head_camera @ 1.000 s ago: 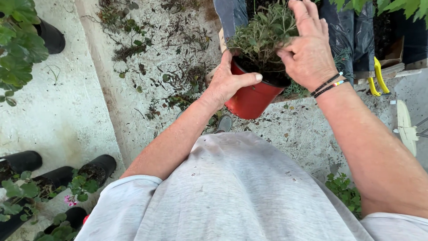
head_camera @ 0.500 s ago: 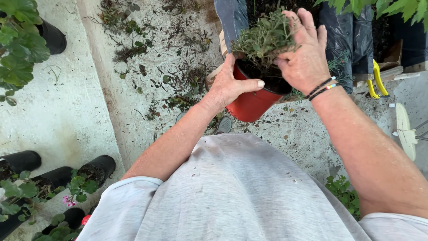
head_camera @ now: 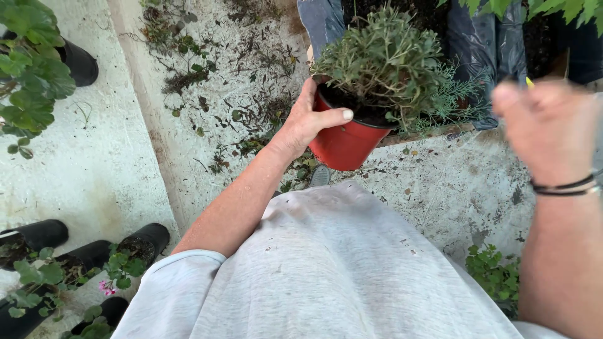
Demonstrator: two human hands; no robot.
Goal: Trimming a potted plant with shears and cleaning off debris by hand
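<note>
One red pot [head_camera: 344, 143] of herbs sits gripped by left hand [head_camera: 306, 122]; blurred right hand [head_camera: 548, 129] holds nothing.

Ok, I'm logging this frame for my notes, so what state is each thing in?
Red pot: lifted, tilted, filled with soil.
Bushy herb: rooted in the pot, leaning.
Left hand: gripping the pot's rim, thumb inside.
Right hand: off the plant, blurred, holding nothing visible.
Black pots: standing on the ground, planted.
</note>
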